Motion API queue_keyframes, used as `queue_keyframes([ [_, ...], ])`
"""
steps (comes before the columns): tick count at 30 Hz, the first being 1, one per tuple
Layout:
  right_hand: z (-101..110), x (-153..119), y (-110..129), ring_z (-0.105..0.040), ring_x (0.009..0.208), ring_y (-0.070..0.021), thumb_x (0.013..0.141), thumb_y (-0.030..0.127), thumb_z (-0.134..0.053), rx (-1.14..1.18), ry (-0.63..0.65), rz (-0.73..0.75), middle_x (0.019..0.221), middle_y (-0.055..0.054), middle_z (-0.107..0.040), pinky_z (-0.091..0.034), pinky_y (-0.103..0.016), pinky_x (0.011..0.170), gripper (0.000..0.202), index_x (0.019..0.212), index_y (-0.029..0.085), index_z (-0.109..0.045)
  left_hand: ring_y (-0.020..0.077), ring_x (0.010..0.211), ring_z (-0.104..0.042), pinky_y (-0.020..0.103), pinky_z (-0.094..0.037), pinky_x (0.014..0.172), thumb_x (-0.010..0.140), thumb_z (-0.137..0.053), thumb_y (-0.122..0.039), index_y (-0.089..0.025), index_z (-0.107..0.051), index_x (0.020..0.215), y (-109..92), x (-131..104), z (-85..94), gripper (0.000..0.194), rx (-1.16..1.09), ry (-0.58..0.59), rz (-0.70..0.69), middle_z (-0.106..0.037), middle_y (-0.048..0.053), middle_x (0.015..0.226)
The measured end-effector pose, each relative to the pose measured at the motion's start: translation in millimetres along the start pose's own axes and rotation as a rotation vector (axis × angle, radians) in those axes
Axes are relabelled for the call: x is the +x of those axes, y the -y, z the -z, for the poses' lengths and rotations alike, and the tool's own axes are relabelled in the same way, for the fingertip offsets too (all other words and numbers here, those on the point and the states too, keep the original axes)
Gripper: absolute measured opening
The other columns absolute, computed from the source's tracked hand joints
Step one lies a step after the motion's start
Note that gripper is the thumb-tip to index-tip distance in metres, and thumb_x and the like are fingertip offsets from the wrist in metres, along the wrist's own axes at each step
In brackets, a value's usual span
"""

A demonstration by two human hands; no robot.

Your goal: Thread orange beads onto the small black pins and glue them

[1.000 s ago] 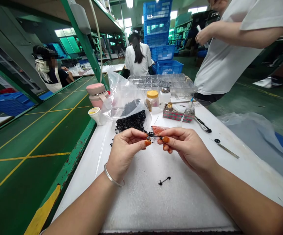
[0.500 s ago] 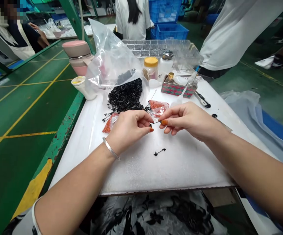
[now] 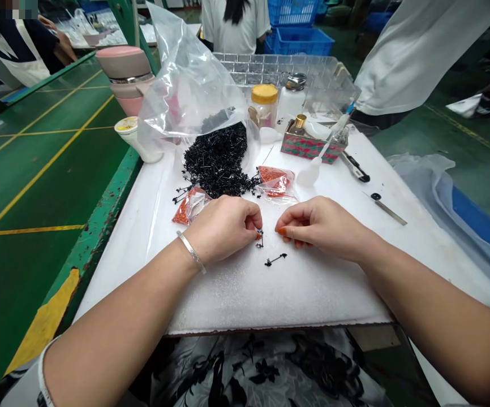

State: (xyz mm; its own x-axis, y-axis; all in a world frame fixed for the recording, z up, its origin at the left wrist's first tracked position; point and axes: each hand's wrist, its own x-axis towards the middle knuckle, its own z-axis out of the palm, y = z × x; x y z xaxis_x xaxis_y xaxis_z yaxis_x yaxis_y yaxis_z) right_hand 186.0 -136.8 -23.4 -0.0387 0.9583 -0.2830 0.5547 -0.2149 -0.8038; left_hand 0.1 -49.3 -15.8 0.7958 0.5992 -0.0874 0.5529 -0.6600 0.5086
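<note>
My left hand (image 3: 230, 227) pinches a small black stem-like piece (image 3: 261, 239) with little knobs, which hangs down from the fingertips. Across a narrow gap, my right hand (image 3: 319, 227) has thumb and fingers pressed together; whether anything tiny sits between them is hidden. Below both hands a similar black piece (image 3: 276, 259) lies on the white work surface (image 3: 287, 299). Behind my left hand a heap of such black pieces (image 3: 217, 158) spills from a clear plastic bag (image 3: 194, 79). Small bags of orange-red bits lie close by, one (image 3: 275, 182) beyond the hands and another (image 3: 189, 204) beside my left hand.
At the back stand a yellow-lidded jar (image 3: 264, 106), a white bottle (image 3: 291, 99), a patterned box (image 3: 313, 144) and a clear compartment tray (image 3: 330, 76). A cutter (image 3: 356, 167) and a thin blade (image 3: 389, 210) lie right. A pink cup (image 3: 126, 73) stands left. Other people are nearby.
My hands have moved apart and slightly down. My right fingers have let go of the black piece, which now dangles from my left fingertips. The camera view has shifted slightly.
</note>
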Motion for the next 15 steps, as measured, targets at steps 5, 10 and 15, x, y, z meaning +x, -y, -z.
queue_keyframes([
  [5,12.2,-8.4,-2.5,-0.057,0.053,-0.0092,0.076,0.026,-0.064,-0.004,0.026,-0.003,0.060,0.001,-0.065,-0.044,-0.020,0.050,0.012,0.079,0.017,-0.071,0.0109,0.058,-0.054,0.025,-0.032,0.054,0.069,-0.066,-0.021,-0.022,-0.070,0.071,0.4,-0.6,-0.2,0.005,-0.014,-0.001,0.024,-0.066,-0.003,0.064],
  [10,14.1,-19.7,-1.2,-0.056,0.053,-0.0099,0.076,0.031,-0.066,-0.126,0.065,0.102,0.059,0.002,-0.064,-0.041,-0.021,0.050,0.014,0.082,0.019,-0.073,0.0117,0.057,-0.053,0.025,-0.032,0.054,0.069,-0.067,-0.021,-0.020,-0.069,0.069,2.2,-0.5,2.0,0.003,-0.017,-0.018,0.036,-0.066,-0.001,0.064],
  [15,-1.3,-21.4,5.3,-0.051,0.056,-0.0081,0.077,0.025,-0.069,-0.308,0.041,0.270,0.065,0.003,-0.062,-0.037,-0.022,0.055,0.010,0.086,0.021,-0.071,0.0126,0.055,-0.051,0.026,-0.029,0.054,0.068,-0.071,-0.025,-0.020,-0.067,0.065,3.7,-4.1,7.8,0.007,0.075,0.042,0.014,-0.065,0.000,0.063],
])
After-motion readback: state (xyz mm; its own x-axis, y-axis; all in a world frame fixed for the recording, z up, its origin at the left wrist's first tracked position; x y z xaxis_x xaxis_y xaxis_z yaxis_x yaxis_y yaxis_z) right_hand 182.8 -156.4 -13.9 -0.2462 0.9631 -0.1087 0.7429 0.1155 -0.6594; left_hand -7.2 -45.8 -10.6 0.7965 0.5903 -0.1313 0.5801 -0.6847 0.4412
